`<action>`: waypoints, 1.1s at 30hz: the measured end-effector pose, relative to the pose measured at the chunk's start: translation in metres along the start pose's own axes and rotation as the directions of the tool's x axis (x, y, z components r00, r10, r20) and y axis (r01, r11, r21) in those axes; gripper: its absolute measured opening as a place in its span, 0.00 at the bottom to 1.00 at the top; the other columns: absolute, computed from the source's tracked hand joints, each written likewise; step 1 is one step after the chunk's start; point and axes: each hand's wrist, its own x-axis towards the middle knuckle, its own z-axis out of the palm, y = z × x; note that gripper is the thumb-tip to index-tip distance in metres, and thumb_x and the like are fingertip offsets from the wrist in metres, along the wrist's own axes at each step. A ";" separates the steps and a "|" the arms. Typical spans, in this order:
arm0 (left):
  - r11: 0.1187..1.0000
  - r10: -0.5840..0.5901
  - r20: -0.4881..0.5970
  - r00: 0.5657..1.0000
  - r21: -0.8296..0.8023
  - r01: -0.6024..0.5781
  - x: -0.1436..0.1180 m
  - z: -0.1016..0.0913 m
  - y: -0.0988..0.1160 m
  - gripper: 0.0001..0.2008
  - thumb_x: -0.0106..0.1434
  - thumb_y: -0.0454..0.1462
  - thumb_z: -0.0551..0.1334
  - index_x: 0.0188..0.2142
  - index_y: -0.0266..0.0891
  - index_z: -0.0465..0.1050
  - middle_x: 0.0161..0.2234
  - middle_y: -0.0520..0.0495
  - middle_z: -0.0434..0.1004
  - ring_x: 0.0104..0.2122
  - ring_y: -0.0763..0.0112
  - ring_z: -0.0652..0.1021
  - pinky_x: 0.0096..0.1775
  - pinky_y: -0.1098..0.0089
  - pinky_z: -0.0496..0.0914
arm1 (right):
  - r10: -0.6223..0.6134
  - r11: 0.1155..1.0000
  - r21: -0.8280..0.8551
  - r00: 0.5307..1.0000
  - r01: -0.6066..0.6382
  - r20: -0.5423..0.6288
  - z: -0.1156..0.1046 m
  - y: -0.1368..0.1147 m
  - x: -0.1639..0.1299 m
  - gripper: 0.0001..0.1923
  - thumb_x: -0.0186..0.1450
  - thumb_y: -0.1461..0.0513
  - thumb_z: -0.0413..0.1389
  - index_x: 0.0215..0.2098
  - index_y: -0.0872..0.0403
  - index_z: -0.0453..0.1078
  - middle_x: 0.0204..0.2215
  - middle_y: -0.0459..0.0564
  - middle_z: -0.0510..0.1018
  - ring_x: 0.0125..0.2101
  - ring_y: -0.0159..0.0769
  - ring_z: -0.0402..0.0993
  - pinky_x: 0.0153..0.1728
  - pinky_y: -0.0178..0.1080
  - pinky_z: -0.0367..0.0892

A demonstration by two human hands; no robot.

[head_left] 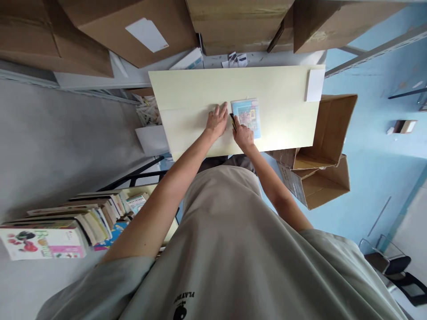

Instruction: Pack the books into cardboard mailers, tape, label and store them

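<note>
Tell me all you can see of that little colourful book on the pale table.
The book is thin and flat, with a light blue cover showing a cartoon-like picture too small to read. It lies closed, face up, mid-table. The right hand rests on its near left corner, holding a small dark tool against its left edge.

Bright, even light — warped edges

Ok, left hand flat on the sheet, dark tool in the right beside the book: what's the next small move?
Probably draw the dark tool along the book edge: the right hand holds it there, and the left hand pins the sheet.
</note>
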 end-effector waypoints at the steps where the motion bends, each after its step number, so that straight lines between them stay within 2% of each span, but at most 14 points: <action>1: 1.000 0.003 0.001 1.000 -0.002 -0.003 0.000 0.000 0.000 0.54 0.78 0.56 0.68 0.91 0.39 0.47 0.91 0.34 0.40 0.88 0.26 0.49 0.82 0.25 0.54 | -0.002 1.000 -0.005 1.000 0.002 0.013 0.001 0.000 -0.006 0.44 0.87 0.60 0.43 0.93 0.54 0.23 0.67 0.72 0.85 0.60 0.59 0.86 0.61 0.56 0.80; 5: 1.000 -0.001 -0.003 1.000 -0.013 0.001 0.002 0.002 -0.003 0.55 0.78 0.56 0.69 0.91 0.38 0.46 0.91 0.33 0.41 0.88 0.26 0.48 0.83 0.26 0.54 | -0.007 0.999 -0.034 0.998 0.009 0.065 0.007 0.003 -0.028 0.43 0.87 0.62 0.43 0.94 0.54 0.29 0.66 0.73 0.85 0.61 0.58 0.87 0.62 0.54 0.80; 10: 0.999 -0.003 0.006 1.000 -0.048 0.004 0.006 0.006 -0.007 0.61 0.75 0.62 0.71 0.91 0.40 0.43 0.91 0.31 0.40 0.88 0.26 0.47 0.83 0.25 0.51 | -0.034 0.994 -0.102 0.988 0.050 0.150 0.015 0.009 -0.053 0.44 0.86 0.64 0.44 0.94 0.52 0.31 0.66 0.72 0.86 0.62 0.56 0.87 0.61 0.52 0.80; 15: 0.997 -0.020 -0.002 1.000 -0.076 0.020 0.004 0.002 -0.001 0.64 0.73 0.65 0.71 0.91 0.40 0.43 0.91 0.29 0.41 0.89 0.28 0.46 0.83 0.26 0.50 | -0.056 0.984 -0.152 0.967 0.096 0.250 0.012 0.018 -0.073 0.40 0.85 0.66 0.47 0.93 0.53 0.46 0.64 0.73 0.86 0.63 0.56 0.86 0.61 0.50 0.78; 18: 0.995 -0.042 -0.005 0.999 -0.093 0.041 -0.003 -0.004 0.008 0.62 0.74 0.66 0.70 0.91 0.39 0.46 0.90 0.28 0.42 0.89 0.30 0.47 0.83 0.27 0.50 | -0.094 0.973 -0.174 0.945 0.155 0.314 0.001 0.023 -0.083 0.37 0.82 0.68 0.50 0.88 0.56 0.60 0.64 0.73 0.87 0.64 0.57 0.86 0.60 0.49 0.76; 21: 0.989 -0.052 -0.069 0.996 -0.142 0.041 -0.012 -0.007 0.012 0.60 0.74 0.70 0.69 0.89 0.39 0.52 0.90 0.29 0.46 0.89 0.34 0.47 0.83 0.29 0.49 | -0.129 0.963 -0.180 0.930 0.200 0.345 -0.017 0.029 -0.091 0.30 0.82 0.64 0.56 0.80 0.55 0.71 0.64 0.70 0.87 0.64 0.59 0.86 0.59 0.49 0.76; 24: 0.983 -0.096 -0.137 0.986 -0.170 0.072 -0.020 -0.004 0.011 0.58 0.74 0.68 0.71 0.86 0.38 0.56 0.88 0.26 0.51 0.88 0.35 0.52 0.82 0.30 0.53 | -0.139 0.967 -0.168 0.950 0.191 0.278 -0.040 0.038 -0.099 0.32 0.84 0.57 0.56 0.84 0.50 0.66 0.63 0.67 0.89 0.63 0.59 0.87 0.58 0.49 0.77; 27: 0.980 -0.132 -0.150 0.980 -0.170 0.106 -0.027 0.002 0.010 0.53 0.75 0.53 0.74 0.87 0.34 0.54 0.87 0.18 0.53 0.86 0.31 0.58 0.80 0.31 0.61 | -0.148 0.978 -0.123 0.975 0.169 0.165 -0.067 0.045 -0.104 0.38 0.85 0.52 0.56 0.89 0.46 0.57 0.63 0.64 0.89 0.62 0.59 0.88 0.56 0.48 0.77; 30: 0.960 -0.133 -0.241 0.961 -0.274 0.064 -0.038 0.004 0.011 0.54 0.73 0.41 0.73 0.88 0.30 0.49 0.87 0.17 0.50 0.87 0.37 0.58 0.81 0.39 0.64 | -0.153 0.987 -0.039 0.987 0.154 0.041 -0.100 0.043 -0.106 0.43 0.82 0.51 0.59 0.90 0.50 0.54 0.60 0.63 0.91 0.58 0.60 0.89 0.54 0.48 0.77; 31: 0.946 -0.145 -0.268 0.952 -0.321 0.053 -0.043 0.002 0.012 0.52 0.73 0.40 0.72 0.88 0.30 0.50 0.87 0.18 0.52 0.87 0.39 0.60 0.81 0.41 0.65 | -0.161 0.987 0.000 0.987 0.161 -0.006 -0.112 0.040 -0.105 0.44 0.80 0.52 0.60 0.89 0.51 0.54 0.59 0.62 0.91 0.56 0.60 0.90 0.54 0.49 0.77; 33: 0.916 -0.191 -0.336 0.922 -0.398 0.044 -0.054 -0.009 0.015 0.45 0.73 0.39 0.70 0.85 0.34 0.59 0.83 0.22 0.65 0.83 0.41 0.69 0.81 0.42 0.68 | -0.184 0.978 0.075 0.975 0.194 -0.122 -0.138 0.031 -0.104 0.41 0.78 0.55 0.60 0.85 0.53 0.57 0.58 0.61 0.91 0.53 0.59 0.90 0.53 0.49 0.78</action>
